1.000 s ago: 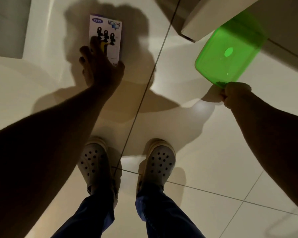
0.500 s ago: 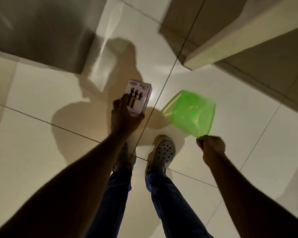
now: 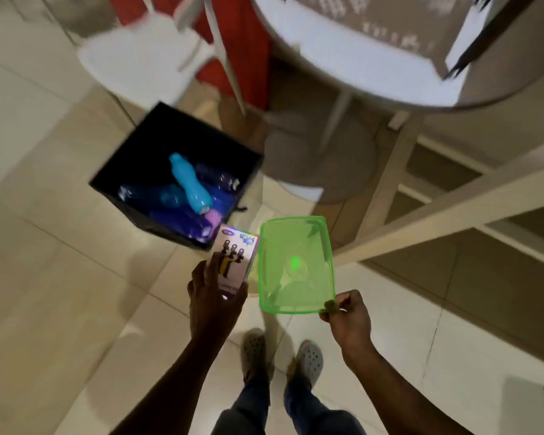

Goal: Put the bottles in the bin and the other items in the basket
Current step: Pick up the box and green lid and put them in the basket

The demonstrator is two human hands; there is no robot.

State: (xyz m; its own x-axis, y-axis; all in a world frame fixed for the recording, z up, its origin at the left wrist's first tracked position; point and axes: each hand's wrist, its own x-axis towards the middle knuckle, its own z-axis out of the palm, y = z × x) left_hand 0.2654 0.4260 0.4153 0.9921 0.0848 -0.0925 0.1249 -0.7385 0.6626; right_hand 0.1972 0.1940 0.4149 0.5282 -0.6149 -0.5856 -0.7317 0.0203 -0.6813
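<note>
My left hand (image 3: 215, 298) grips a small white box (image 3: 237, 257) printed with black clips, held upright in front of me. My right hand (image 3: 347, 315) pinches the near corner of a translucent green plastic container (image 3: 296, 265), which hangs tilted just right of the box. A black square bin (image 3: 139, 158) stands on the floor beyond both hands. In it lie a light blue bottle (image 3: 189, 185) and several dark purple-blue bottles (image 3: 157, 196). No basket shows in the frame.
A white chair (image 3: 145, 54) stands behind the bin, before a red panel (image 3: 252, 42). A round white table (image 3: 374, 67) on a pedestal base (image 3: 324, 161) fills the upper right. A pale wooden frame (image 3: 437, 221) runs along the right. Tiled floor and my feet (image 3: 280, 356) lie below.
The box came off the floor in my left hand. The view swung up from bare tiles to the bin, chair and table. Both hands now hold their items close together, higher up.
</note>
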